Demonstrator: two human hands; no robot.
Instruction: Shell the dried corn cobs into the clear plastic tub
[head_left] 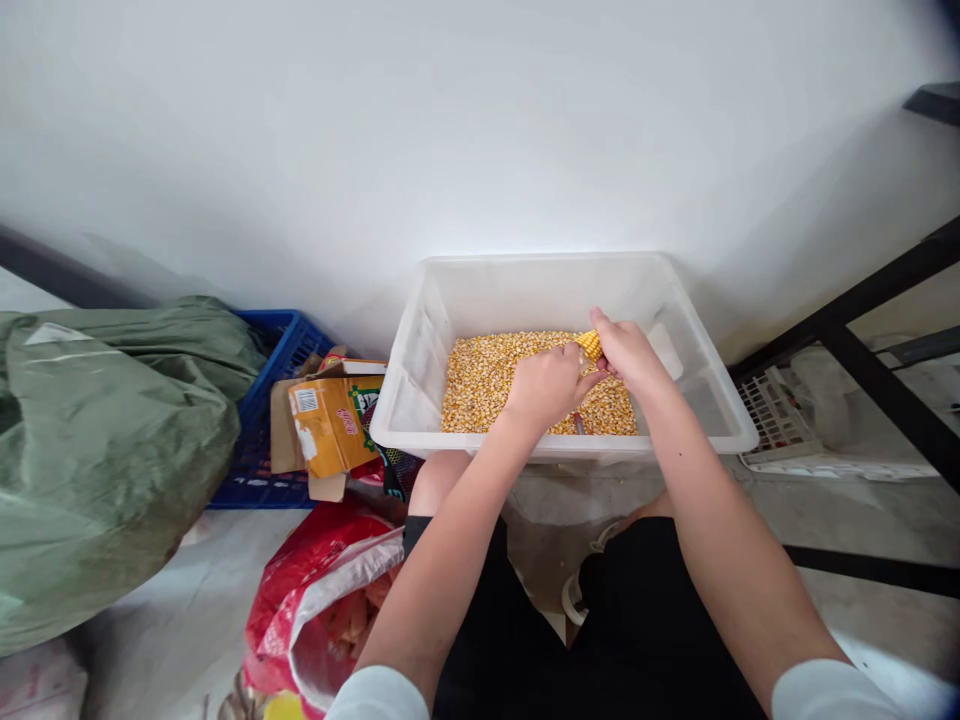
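Observation:
A yellow corn cob (590,345) is held above a white translucent plastic bin (694,395). My right hand (628,352) is closed around the cob at its right side, thumb up along it. With curled fingers, my left hand (546,385) grips the cob from the left and covers part of it. Loose corn kernels (487,375) spread over the bin's floor beneath both hands. A short dark stick-like thing (579,423) lies on the kernels just below my left hand; its kind is unclear.
Left of the bin stand a blue crate (281,335), an orange cardboard box (334,425) and a large green sack (112,470). A red bag (300,590) lies open by my left leg. At right are a black metal frame (885,390) and a white basket (776,415). A wall (525,130) rises behind.

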